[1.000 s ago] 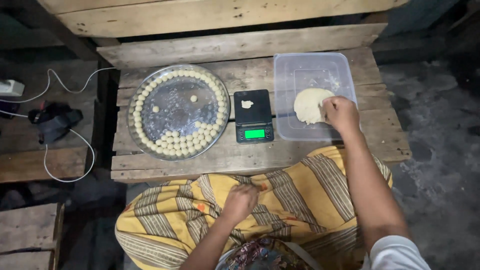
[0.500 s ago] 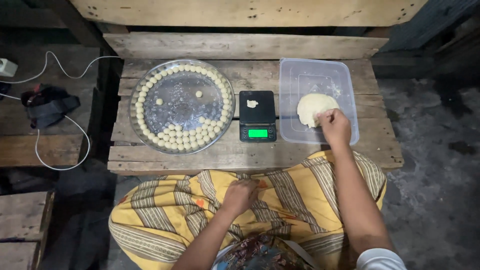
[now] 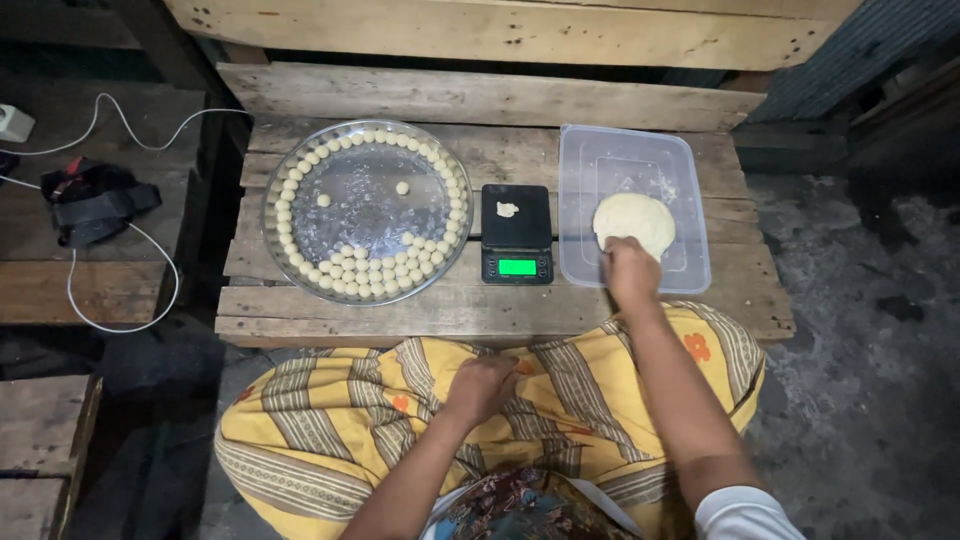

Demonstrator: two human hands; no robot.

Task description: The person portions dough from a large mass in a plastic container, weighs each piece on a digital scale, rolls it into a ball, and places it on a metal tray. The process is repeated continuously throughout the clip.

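**Right hand on dough in tub**

Right hand (image 3: 630,272) pinches the near edge of a pale, flattened round dough lump (image 3: 636,220) lying in the clear rectangular plastic tub (image 3: 690,165) at the wooden pallet table's (image 3: 480,310) right end. Left hand (image 3: 483,385), loosely closed, rests on yellow striped cloth (image 3: 330,420).

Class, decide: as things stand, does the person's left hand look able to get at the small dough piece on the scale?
Probably yes. The left hand rests on the lap, and nothing stands between it and the dough piece lying uncovered on the scale.
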